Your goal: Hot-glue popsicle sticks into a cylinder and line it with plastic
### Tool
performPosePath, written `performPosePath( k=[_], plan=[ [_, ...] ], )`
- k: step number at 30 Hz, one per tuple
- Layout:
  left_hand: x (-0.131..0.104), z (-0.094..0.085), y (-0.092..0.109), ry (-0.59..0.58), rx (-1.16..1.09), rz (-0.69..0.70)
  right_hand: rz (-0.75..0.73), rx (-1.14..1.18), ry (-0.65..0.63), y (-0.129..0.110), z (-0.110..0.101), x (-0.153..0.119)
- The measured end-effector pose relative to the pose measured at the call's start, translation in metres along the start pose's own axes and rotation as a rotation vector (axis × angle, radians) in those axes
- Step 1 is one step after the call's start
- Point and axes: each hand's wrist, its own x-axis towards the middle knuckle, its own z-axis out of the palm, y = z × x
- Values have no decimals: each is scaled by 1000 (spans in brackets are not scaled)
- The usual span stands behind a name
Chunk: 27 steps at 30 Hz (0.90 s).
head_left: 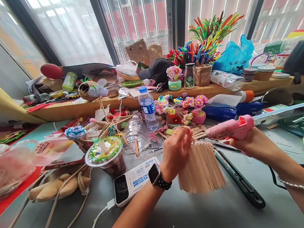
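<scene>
A panel of pale wooden craft sticks (201,171), set side by side, is held above the grey table. My left hand (176,152) grips it at its upper left, fingers pinched together near the top edge. My right hand (250,141) holds a pink glue gun (229,128), its nozzle pointing left, close to the panel's top and my left fingers. A clear glue stick (284,109) sticks out of the gun's back. Whether the nozzle touches the wood cannot be made out.
A dark green utility knife (240,179) lies right of the panel. Left of my wrist are a white power bank (134,180) with a cable and a lidded cup (105,156). A water bottle (148,109) and pipe-cleaner flowers (168,106) stand behind.
</scene>
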Motion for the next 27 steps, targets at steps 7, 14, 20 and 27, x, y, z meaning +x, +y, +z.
performPosePath(
  k=[7,14,20,27],
  plan=[
    [3,-2,1,-37,-30,-111,64,54,71,-3,0,-1],
    [4,8,-5,-146,-64,-215,278,-30,156,-9,1,-2],
    [7,9,-15,-246,4,-279,482,-105,247,9,-1,-2],
    [8,-3,-11,-292,170,-307,511,-89,255,22,-2,1]
  ],
)
